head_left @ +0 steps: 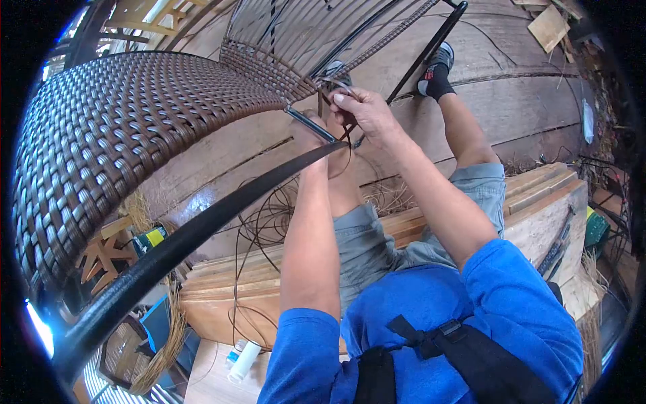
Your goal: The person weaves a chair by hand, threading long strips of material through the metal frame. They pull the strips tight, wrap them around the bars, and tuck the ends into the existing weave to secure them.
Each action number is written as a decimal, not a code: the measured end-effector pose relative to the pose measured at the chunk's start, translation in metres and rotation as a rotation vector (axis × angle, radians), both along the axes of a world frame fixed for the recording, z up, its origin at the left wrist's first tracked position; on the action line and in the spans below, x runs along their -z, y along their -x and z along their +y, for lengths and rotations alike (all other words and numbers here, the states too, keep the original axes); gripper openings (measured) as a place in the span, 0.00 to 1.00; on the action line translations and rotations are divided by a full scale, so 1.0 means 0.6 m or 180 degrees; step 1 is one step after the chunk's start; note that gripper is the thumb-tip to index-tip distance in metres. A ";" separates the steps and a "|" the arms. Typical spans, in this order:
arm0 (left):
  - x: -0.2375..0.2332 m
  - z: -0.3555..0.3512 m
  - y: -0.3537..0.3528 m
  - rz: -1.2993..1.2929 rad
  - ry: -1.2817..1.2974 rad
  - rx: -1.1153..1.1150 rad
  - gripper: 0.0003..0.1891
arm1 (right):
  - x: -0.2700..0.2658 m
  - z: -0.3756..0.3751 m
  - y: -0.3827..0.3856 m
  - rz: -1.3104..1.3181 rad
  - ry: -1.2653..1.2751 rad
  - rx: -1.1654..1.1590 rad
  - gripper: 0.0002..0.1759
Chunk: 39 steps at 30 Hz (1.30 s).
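Observation:
A chair with a dark metal frame and a woven brown wicker back (128, 101) stands tilted in front of me. Between the thumb and fingers of my right hand (367, 114) is a thin brown wicker strand (348, 131), pinched near a corner of the frame. My left hand (308, 135) is closed around a bare stretch of the chair frame (313, 124), which partly hides its fingers. The strand runs down past the frame near both hands. Further up, a section with spaced strands (289, 34) is strung across the frame.
Loose coils of wicker strand (269, 215) hang below the hands. I sit on stacked wooden boards (229, 296). A curved black tube (195, 236) crosses in front of my left arm. A white roll (243, 362) lies at lower left, and a wood scrap (548, 29) at upper right.

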<state>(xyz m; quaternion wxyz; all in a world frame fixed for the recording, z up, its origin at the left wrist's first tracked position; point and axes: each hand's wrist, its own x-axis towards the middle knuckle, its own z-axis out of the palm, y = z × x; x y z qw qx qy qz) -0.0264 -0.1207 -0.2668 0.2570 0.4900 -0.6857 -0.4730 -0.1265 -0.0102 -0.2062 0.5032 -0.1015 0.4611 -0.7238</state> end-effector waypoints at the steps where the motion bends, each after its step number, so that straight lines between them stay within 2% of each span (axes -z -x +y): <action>1: 0.004 -0.002 0.004 -0.0024 0.0168 -0.0020 0.09 | -0.007 0.003 0.006 0.0209 -0.0053 -0.0095 0.11; 2: 0.007 0.001 0.002 -0.0049 0.0328 -0.0037 0.09 | -0.015 0.012 0.013 0.0327 -0.0059 -0.0127 0.11; 4: -0.024 0.015 -0.003 -0.0020 -0.0370 -0.0056 0.11 | -0.059 0.032 0.036 0.0585 -0.0050 -0.0187 0.11; 5: -0.046 0.022 0.002 -0.0097 -0.0830 -0.0191 0.13 | -0.081 0.043 0.055 0.0394 0.0414 -0.0056 0.10; 6: -0.044 0.027 -0.007 0.0178 -0.0857 -0.0032 0.12 | -0.105 0.059 0.078 0.0194 0.0875 0.0076 0.09; 7: -0.040 0.032 -0.015 0.0458 -0.0902 0.0131 0.12 | -0.141 0.084 0.108 0.0485 0.1735 0.0173 0.09; 8: -0.036 0.037 -0.024 0.0736 -0.0963 0.0297 0.12 | -0.219 0.130 0.103 0.0640 0.1247 0.1129 0.09; 9: -0.047 0.042 -0.024 0.0987 -0.1500 0.0203 0.11 | -0.220 0.192 0.198 0.0409 0.2336 0.0411 0.09; 10: -0.058 0.048 -0.024 0.1232 -0.2046 0.0110 0.11 | -0.238 0.289 0.265 0.0972 0.1773 0.1390 0.12; 11: -0.065 0.056 -0.022 0.1310 -0.2053 -0.0023 0.10 | -0.306 0.371 0.309 0.0813 0.1568 0.1669 0.15; 13: -0.079 0.071 -0.014 0.1454 -0.2075 -0.0275 0.09 | -0.427 0.462 0.326 0.1122 0.2050 0.1191 0.11; 15: -0.115 0.090 -0.008 0.1647 -0.2570 -0.0819 0.10 | -0.455 0.521 0.322 0.1844 0.2343 0.0464 0.14; 16: -0.129 0.094 -0.005 0.1750 -0.2801 -0.1089 0.11 | -0.451 0.565 0.337 0.2107 0.1988 0.0542 0.14; 17: -0.109 0.083 -0.020 0.1744 -0.2580 -0.0650 0.11 | -0.416 0.623 0.367 0.1693 0.1885 0.0455 0.12; 18: -0.102 0.082 -0.031 0.1882 -0.2575 -0.0497 0.09 | -0.351 0.689 0.393 0.1257 0.1769 0.0368 0.16; 20: -0.091 0.082 -0.045 0.2146 -0.2586 -0.0166 0.06 | -0.250 0.698 0.377 0.1272 0.0178 0.1313 0.22; 21: -0.082 0.080 -0.048 0.2275 -0.2599 -0.0130 0.07 | -0.220 0.657 0.346 0.1651 -0.1345 0.2288 0.23; 23: -0.070 0.072 -0.053 0.2554 -0.2595 -0.0083 0.08 | -0.222 0.536 0.262 0.2958 -0.3131 0.1793 0.21; 25: -0.083 0.088 -0.044 0.2210 -0.2198 0.0077 0.10 | -0.164 0.469 0.251 0.5667 -0.2843 0.2411 0.19; 26: -0.087 0.094 -0.040 0.2049 -0.2003 0.0156 0.11 | -0.177 0.418 0.221 0.5387 -0.2484 0.2397 0.18; 27: -0.076 0.096 -0.048 0.2204 -0.1958 0.0799 0.11 | -0.196 0.356 0.177 0.5100 -0.2138 0.2372 0.17; 28: -0.069 0.098 -0.046 0.2123 -0.2007 0.0709 0.12 | -0.210 0.300 0.129 0.4524 -0.1653 0.2109 0.16; 29: -0.063 0.099 -0.036 0.2059 -0.2050 0.0629 0.13 | -0.243 0.249 0.066 0.3876 -0.1959 0.1219 0.15; 30: -0.059 0.099 -0.027 0.2000 -0.2087 0.0554 0.15 | -0.201 0.207 0.054 0.4022 -0.0600 0.0926 0.13; 31: -0.057 0.097 -0.028 0.1961 -0.2077 0.0637 0.16 | -0.174 0.154 0.034 0.4042 -0.0388 0.0700 0.11; 32: -0.059 0.098 -0.026 0.1939 -0.2176 0.0556 0.17 | -0.098 0.097 0.016 0.4275 -0.0481 0.0686 0.10; 34: -0.076 0.101 -0.022 0.1882 -0.2368 0.0406 0.18 | -0.071 0.021 -0.007 0.2873 -0.0975 -0.0259 0.11; 35: -0.093 0.107 -0.026 0.1826 -0.2412 0.0480 0.20 | -0.053 0.007 -0.018 0.2703 -0.0916 -0.0195 0.12; 38: -0.115 0.113 -0.029 0.2005 -0.2421 0.0340 0.17 | -0.032 -0.013 -0.033 0.2254 -0.0665 -0.0087 0.13; 39: -0.146 0.115 -0.037 0.1099 -0.1972 0.0583 0.15 | -0.035 -0.006 -0.030 0.2138 -0.0552 -0.0079 0.13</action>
